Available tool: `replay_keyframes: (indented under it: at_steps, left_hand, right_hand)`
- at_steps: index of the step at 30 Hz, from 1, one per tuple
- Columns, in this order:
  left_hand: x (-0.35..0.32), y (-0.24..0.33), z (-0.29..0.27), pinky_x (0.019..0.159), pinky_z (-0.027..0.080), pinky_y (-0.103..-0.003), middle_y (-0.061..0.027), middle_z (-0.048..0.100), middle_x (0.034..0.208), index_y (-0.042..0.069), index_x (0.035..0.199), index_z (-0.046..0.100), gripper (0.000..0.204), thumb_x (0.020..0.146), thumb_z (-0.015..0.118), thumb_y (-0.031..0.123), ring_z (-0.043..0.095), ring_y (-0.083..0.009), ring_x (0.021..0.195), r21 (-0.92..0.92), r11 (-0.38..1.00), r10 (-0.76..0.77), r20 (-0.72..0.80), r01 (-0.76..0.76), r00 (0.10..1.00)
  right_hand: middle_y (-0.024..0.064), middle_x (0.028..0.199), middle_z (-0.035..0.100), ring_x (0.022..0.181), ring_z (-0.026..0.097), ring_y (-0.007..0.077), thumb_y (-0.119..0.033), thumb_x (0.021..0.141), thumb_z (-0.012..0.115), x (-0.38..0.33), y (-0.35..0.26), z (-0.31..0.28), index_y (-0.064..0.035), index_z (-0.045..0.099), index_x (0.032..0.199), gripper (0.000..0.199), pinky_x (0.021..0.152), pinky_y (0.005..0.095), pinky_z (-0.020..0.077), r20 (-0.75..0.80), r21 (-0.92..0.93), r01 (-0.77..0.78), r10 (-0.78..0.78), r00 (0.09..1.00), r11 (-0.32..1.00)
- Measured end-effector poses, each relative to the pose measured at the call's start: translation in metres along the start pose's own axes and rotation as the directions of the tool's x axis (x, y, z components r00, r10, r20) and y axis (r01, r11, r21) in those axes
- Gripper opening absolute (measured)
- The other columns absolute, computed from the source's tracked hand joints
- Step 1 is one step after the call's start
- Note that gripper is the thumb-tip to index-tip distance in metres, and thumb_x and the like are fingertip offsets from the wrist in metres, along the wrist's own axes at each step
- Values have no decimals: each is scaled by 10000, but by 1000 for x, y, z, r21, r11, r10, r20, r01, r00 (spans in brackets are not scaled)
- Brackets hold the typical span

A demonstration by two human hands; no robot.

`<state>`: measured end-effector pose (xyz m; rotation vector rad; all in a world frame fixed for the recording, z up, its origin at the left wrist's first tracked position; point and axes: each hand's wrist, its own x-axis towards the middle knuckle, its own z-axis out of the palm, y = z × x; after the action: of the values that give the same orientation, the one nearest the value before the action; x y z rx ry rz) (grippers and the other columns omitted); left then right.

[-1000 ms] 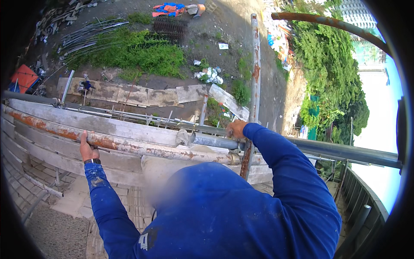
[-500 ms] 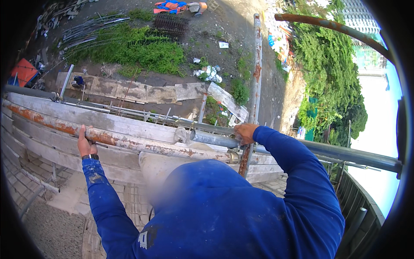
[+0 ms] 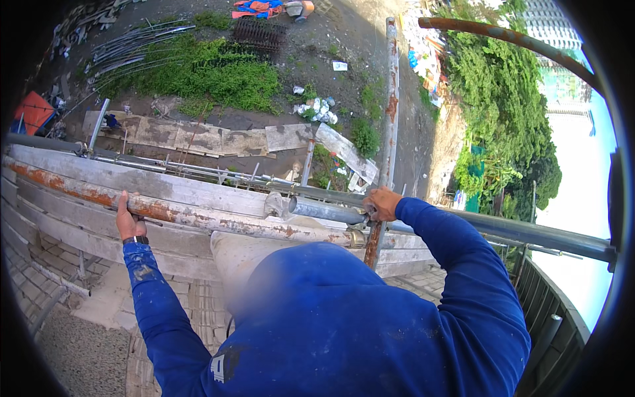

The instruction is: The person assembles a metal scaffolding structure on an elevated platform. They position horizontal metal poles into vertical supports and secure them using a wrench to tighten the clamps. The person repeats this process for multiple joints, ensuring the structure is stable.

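Note:
A long scaffold pipe [image 3: 218,220], with flaking white paint and orange rust, runs across in front of me. My left hand [image 3: 127,220] grips it toward the left, thumb up; a thin dark piece sticks out beside the palm. At the pipe's right end is a coupler [image 3: 358,238], close to a rusty upright pole [image 3: 391,106]. Fingers curled, my right hand [image 3: 382,204] holds a clamp [image 3: 370,213] at this pole, mostly hidden by the hand. A short grey pipe [image 3: 324,209] ends openly just left of it.
A thick grey rail [image 3: 529,233] extends right from the pole. Pale planks [image 3: 165,185] lie behind the painted pipe. Far below are weeds [image 3: 231,79], a board walkway [image 3: 198,137] and piled pipes [image 3: 139,49]. A curved rusty pipe [image 3: 509,36] crosses the upper right.
My right hand has shifted slightly, its fingers more curled over the clamp. My left hand keeps its hold on the pipe. The whole view has moved a little.

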<state>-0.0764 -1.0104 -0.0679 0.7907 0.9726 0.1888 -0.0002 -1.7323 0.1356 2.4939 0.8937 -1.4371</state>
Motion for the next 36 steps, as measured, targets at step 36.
replay_keyframes:
  at_steps: [36]
  left_hand:
    - [-13, 26, 11, 956, 500, -427, -80, 690, 1194, 97, 1298, 619, 454, 947, 726, 365, 648, -237, 1083, 42, 999, 12, 9, -12, 1000]
  right_hand:
    - [128, 980, 765, 925, 723, 303, -267, 823, 801, 35, 33, -2, -141, 778, 1094, 299, 819, 432, 550, 183, 205, 27, -66, 981, 978]
